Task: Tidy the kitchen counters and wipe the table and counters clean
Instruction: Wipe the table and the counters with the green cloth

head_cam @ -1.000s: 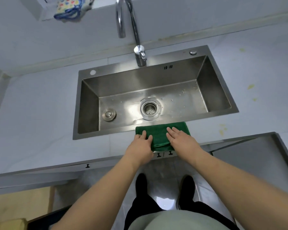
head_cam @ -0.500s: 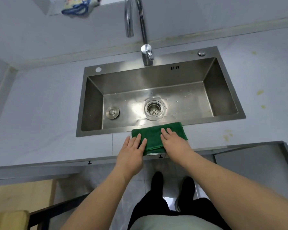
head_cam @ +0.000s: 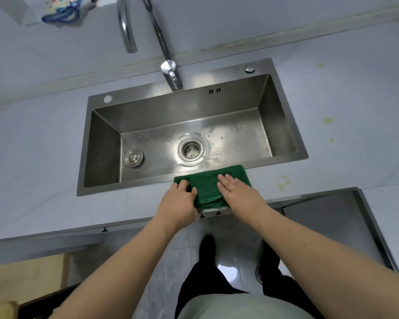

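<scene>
Folded dark green cloth (head_cam: 209, 186) lies on the pale grey tabletop (head_cam: 37, 171), against the front rim of the stainless steel sink (head_cam: 124, 188). Left hand (head_cam: 179, 202) curls its fingers (head_cam: 185, 184) over the cloth's left edge, gripping it. Right hand (head_cam: 238, 194) presses flat on the cloth's right side, fingers straight. Yellowish stains (head_cam: 283, 181) dot the tabletop right of the cloth.

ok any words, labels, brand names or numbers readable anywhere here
None can be read.
Patterned cloth at top left: a coloured print, blurred, no letters made out.
Sink, faucet and green cloth: no visible brand or label.
</scene>
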{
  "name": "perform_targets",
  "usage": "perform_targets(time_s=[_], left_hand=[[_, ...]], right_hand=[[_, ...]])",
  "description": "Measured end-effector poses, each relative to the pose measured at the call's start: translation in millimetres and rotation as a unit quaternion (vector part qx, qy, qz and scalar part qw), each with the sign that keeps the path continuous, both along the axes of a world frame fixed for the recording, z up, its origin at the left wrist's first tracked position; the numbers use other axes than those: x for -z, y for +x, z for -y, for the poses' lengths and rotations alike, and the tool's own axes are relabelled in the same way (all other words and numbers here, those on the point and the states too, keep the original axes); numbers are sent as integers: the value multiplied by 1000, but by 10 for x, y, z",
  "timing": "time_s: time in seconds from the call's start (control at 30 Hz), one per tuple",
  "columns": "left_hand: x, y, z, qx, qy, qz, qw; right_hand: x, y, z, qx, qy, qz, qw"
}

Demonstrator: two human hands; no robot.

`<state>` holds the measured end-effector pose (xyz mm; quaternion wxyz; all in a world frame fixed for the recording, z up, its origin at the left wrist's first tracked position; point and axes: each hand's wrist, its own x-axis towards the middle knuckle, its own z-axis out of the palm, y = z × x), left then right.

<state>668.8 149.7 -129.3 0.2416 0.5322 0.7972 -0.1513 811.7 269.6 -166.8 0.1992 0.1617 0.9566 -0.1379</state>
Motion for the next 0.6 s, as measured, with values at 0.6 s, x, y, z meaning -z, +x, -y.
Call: perform_targets(time_s=[0.6], left_hand=[[111,1732,-1598,94,24,-17,995]], right_hand=[[-39,1892,-1502,98,2,-24,995]])
